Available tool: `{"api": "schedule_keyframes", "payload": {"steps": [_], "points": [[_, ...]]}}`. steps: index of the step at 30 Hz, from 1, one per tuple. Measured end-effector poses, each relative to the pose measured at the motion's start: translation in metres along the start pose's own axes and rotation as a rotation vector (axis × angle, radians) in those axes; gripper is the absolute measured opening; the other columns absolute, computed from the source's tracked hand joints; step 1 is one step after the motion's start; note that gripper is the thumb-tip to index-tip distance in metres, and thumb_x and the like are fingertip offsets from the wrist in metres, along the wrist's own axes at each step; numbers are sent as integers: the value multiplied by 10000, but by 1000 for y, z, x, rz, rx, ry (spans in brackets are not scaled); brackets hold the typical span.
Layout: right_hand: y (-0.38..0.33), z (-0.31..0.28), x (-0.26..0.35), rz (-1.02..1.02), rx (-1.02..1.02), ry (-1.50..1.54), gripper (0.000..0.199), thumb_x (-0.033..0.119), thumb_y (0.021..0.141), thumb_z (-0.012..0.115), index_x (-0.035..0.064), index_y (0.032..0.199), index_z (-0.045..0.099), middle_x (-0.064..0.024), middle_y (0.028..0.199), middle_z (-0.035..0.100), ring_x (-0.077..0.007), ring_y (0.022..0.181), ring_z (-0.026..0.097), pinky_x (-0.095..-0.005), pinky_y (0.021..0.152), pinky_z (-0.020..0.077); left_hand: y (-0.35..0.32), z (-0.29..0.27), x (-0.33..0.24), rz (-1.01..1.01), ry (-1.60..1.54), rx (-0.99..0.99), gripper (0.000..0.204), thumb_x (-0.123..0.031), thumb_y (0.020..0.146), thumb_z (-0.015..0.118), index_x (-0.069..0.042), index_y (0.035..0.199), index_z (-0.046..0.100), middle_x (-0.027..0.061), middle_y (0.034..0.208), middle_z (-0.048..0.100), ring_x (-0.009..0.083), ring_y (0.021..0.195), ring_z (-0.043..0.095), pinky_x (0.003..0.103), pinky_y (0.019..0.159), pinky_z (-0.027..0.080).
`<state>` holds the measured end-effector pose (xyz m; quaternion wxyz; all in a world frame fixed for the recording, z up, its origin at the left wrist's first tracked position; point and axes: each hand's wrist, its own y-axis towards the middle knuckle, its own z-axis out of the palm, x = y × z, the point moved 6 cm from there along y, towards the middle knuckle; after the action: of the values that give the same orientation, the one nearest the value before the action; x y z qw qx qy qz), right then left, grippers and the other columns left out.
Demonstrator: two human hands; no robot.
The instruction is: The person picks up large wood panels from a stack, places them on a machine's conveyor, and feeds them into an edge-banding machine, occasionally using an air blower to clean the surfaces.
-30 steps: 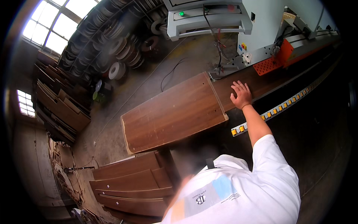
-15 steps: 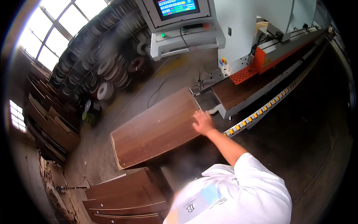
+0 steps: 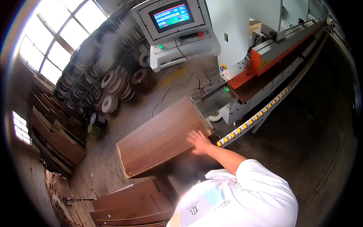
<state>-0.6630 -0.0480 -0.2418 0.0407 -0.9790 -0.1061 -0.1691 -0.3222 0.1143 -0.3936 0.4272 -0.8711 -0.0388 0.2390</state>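
Note:
My right hand (image 3: 199, 143) is over the near right end of a brown wood-grain panel (image 3: 160, 136), its fingers spread, holding nothing. The palm appears to touch or nearly touch the panel's near edge. This panel lies on top of a stack with a dark side. Beyond its right end is the metal infeed table (image 3: 213, 103) of a large grey machine. Another brown board (image 3: 247, 92) lies in the machine, partly hidden under an orange guard (image 3: 255, 64). My left hand does not show.
A roller rail with yellow rollers (image 3: 250, 122) runs along the machine's near side. Beyond the panel stands a control console (image 3: 181, 47) with a lit screen. Edging rolls (image 3: 109, 104) fill racks at the far left. More brown panels (image 3: 132, 204) lie at the lower left.
The board in the machine has moved farther right under the guard, baring more of the metal table. My right hand has drawn back slightly toward me, and the view has shifted a little.

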Motion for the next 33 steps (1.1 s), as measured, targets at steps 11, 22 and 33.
{"api": "schedule_keyframes", "payload": {"steps": [11,22,33], "points": [[3,6,-9,-64,75,45,858,529,823,648,165,1534,335,-130,1636,176,-300,1528,65,-511,1230,52,1,6,0,-13,3,16,430,-372,915,589,-56,1200,655,201,1236,638,361,1146,601,438,978,479],[-2,-10,-2,-57,110,-10,821,509,843,633,168,1530,342,-127,1632,193,-311,1525,91,-507,1230,77,-5,21,12,-41,-60,-4,440,-391,924,580,-55,1195,659,202,1237,640,358,1154,600,435,980,479],[1,-2,-8,-53,81,2,829,495,826,662,172,1522,349,-108,1641,170,-288,1529,73,-486,1234,62,-16,42,35,-61,-150,-36,451,-410,932,570,-53,1191,664,204,1238,642,356,1161,598,432,982,479]]}}
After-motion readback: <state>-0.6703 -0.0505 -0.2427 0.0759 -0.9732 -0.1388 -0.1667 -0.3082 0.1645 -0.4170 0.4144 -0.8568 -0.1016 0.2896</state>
